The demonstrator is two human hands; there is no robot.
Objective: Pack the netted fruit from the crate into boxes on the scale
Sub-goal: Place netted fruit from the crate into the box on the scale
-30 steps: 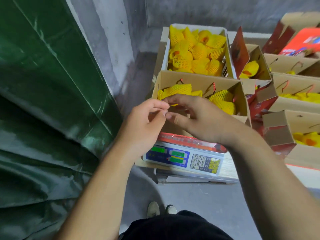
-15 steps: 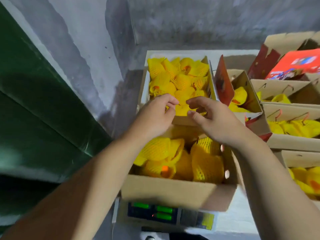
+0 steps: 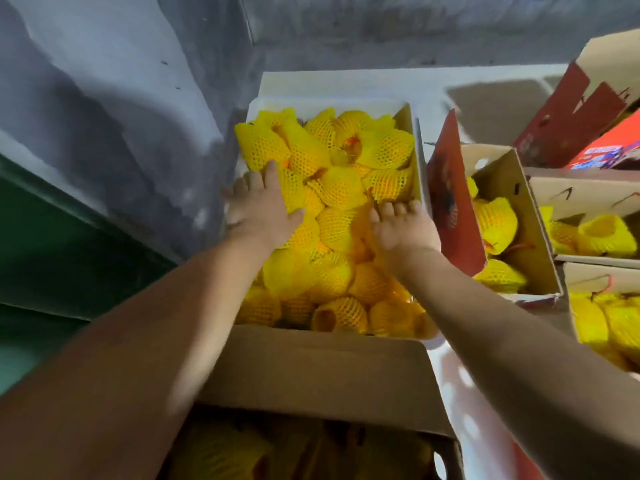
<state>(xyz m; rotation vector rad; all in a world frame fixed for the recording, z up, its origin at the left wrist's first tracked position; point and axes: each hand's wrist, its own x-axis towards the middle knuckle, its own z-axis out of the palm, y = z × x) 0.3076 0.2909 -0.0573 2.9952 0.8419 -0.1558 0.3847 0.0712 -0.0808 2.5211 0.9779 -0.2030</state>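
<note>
Both hands had left the brown cardboard box nearest the camera — half a sec earlier they hovered at its far edge — and reached into the white foam crate behind it. Left hand lay flat, fingers straight, on the yellow foam-netted fruit piled in the crate. Right hand pressed palm-down near the crate's right wall, fingers curling into the pile; can't tell if it gripped one yet. Judged: next pick starting — nothing lifted. Scale not visible.
</note>
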